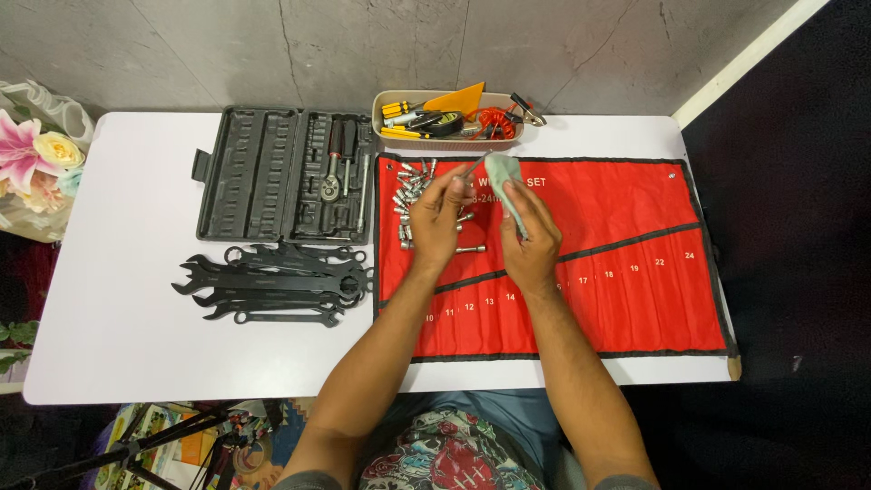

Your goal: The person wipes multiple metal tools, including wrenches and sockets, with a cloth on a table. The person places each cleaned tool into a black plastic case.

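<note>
The person's left hand (437,218) is raised over the upper left part of the red roll (626,263), its fingers pressed together around a thin metal tool (474,167). The tool's bright shaft sticks out past the fingertips, slanting up and to the right, and its far end meets the cloth (504,181). The right hand (533,238) sits just beside the left, fingers pinching the pale green cloth, which hangs in a fold from above the fingertips down along the inner side of the hand. So the tool lies between the two grips, held by the left and touching the cloth that the right holds up against it.

Beneath the left hand, a heap of small metal sockets (410,195) lies on the roll, with a longer steel bar (464,249) lying flat just below the fingers. The roll is spread open on the white bench (118,299), its row of pockets running along the lower half.

To the left of the roll an open black case (272,172) holds a ratchet and bits. Below it lies a stack of black wrenches (277,286). Behind the roll, at the bench's far edge, a beige tray (494,127) carries screwdrivers, an orange triangular piece and a coiled red cable. Flowers (32,159) show at the far left.
</note>
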